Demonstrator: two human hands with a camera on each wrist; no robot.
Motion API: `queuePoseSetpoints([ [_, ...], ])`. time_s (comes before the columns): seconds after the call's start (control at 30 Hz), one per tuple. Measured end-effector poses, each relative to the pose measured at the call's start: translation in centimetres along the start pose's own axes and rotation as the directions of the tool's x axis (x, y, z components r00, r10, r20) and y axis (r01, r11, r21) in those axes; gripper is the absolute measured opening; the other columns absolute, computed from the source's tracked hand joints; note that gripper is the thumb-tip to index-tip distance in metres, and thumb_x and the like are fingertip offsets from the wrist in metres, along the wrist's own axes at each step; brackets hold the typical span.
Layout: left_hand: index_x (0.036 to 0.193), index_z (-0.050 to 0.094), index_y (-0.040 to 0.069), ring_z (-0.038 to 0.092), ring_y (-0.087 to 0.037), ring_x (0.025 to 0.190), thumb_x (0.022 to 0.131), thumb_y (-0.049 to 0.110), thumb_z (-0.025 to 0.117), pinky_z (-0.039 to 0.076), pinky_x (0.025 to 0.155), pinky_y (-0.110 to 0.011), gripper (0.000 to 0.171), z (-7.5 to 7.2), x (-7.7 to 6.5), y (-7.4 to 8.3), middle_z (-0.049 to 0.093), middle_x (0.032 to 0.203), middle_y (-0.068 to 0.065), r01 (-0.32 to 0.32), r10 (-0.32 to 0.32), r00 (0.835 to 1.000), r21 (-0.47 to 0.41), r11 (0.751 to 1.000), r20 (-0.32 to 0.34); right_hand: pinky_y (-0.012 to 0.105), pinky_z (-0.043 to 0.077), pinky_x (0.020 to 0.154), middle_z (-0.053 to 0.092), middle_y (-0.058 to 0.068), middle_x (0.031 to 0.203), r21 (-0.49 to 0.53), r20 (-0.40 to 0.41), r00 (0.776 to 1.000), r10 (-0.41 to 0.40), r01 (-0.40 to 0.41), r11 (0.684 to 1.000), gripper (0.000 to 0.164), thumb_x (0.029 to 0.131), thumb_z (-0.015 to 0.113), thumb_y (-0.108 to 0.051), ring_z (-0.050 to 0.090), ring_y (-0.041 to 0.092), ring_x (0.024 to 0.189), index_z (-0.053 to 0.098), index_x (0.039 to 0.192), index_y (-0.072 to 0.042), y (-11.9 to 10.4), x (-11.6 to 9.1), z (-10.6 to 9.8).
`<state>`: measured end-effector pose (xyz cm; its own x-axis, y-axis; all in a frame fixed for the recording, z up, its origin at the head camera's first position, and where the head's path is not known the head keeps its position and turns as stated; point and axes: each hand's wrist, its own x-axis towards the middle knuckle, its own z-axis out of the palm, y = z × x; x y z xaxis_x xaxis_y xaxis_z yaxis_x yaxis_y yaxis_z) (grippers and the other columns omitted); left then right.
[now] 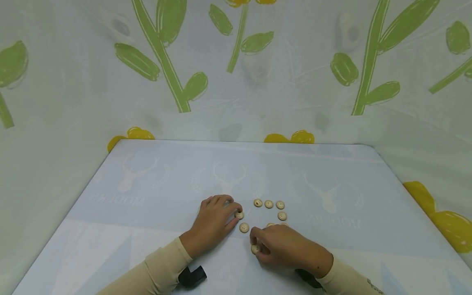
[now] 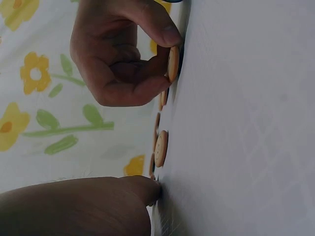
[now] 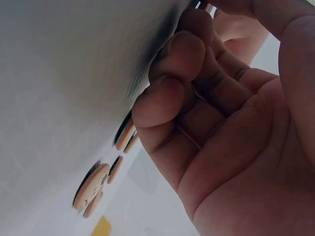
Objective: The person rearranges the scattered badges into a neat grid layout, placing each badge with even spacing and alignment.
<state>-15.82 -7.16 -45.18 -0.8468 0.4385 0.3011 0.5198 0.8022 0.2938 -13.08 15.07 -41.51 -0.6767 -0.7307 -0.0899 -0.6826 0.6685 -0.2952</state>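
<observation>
- Right hand (image 1: 285, 248) pinches a button (image 1: 255, 248) at the near edge of the ring, thumb and curled fingers round it; in the left-wrist view that button (image 2: 173, 64) stands on edge against the cloth (image 1: 332, 180).
- Left hand (image 1: 214, 221) rests on the cloth, curled fingertips touching another button (image 1: 239, 214) on the ring's left side; whether pinching or only pressing, cannot tell.
- Remaining buttons lie flat: three in a row (image 1: 268, 204) at the far side, one (image 1: 282, 215) at the right, one (image 1: 244, 228) between the hands.
- Best to lower the pinched button flat before letting go, in the gap just beside its neighbour, not touching it.
- Better to keep the left fingertips light, lest that button slide out of line.
- Wise to lift both hands straight up: sleeves (image 1: 162, 270) pass near the ring and could sweep it.
</observation>
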Motion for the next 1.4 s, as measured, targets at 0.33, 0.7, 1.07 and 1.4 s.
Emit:
queuePoseSetpoints([
  [0.33,0.111,0.068,0.029,0.057,-0.024,0.121,0.094,0.031,0.07,0.041,0.101,-0.056,0.016,0.0,-0.01,0.02,0.061,0.12,-0.001,0.001,-0.001,1.0,0.002,1.0,-0.003,0.018,0.034,0.054,0.044,-0.018,0.06,0.023,0.016,1.0,0.018,-0.018,1.0,0.013,0.088,0.073,-0.022,0.04,-0.005,0.057,0.061,0.095,-0.021,0.18,0.09,0.04],
  [0.7,0.112,0.068,0.029,0.057,-0.023,0.121,0.094,0.032,0.07,0.042,0.101,-0.056,0.018,0.01,-0.03,-0.04,0.062,0.121,0.0,0.0,0.0,1.0,0.018,1.0,0.003,0.017,0.035,0.053,0.043,-0.018,0.061,0.034,-0.003,1.0,0.023,-0.023,0.999,0.011,0.09,0.071,-0.022,0.039,-0.005,0.055,0.061,0.095,-0.02,0.21,0.07,-0.04],
  [1.07,0.111,0.068,0.03,0.056,-0.024,0.121,0.095,0.033,0.069,0.042,0.1,-0.056,0.017,0.13,0.0,-0.06,0.061,0.12,0.0,0.003,-0.003,1.0,0.017,1.0,0.005,0.017,0.036,0.051,0.045,-0.015,0.06,0.048,0.012,0.998,0.06,-0.06,0.997,0.012,0.09,0.071,-0.023,0.039,-0.004,0.053,0.061,0.096,-0.02,0.43,0.09,-0.22],
  [1.4,0.111,0.068,0.03,0.056,-0.024,0.122,0.095,0.033,0.069,0.041,0.101,-0.056,0.017,0.12,-0.02,-0.06,0.061,0.121,0.0,0.008,-0.008,1.0,0.007,1.0,0.011,0.017,0.037,0.051,0.045,-0.016,0.061,0.049,0.002,0.999,0.054,-0.054,0.997,0.013,0.089,0.072,-0.02,0.04,-0.004,0.053,0.062,0.096,-0.02,0.65,0.03,-0.32],
])
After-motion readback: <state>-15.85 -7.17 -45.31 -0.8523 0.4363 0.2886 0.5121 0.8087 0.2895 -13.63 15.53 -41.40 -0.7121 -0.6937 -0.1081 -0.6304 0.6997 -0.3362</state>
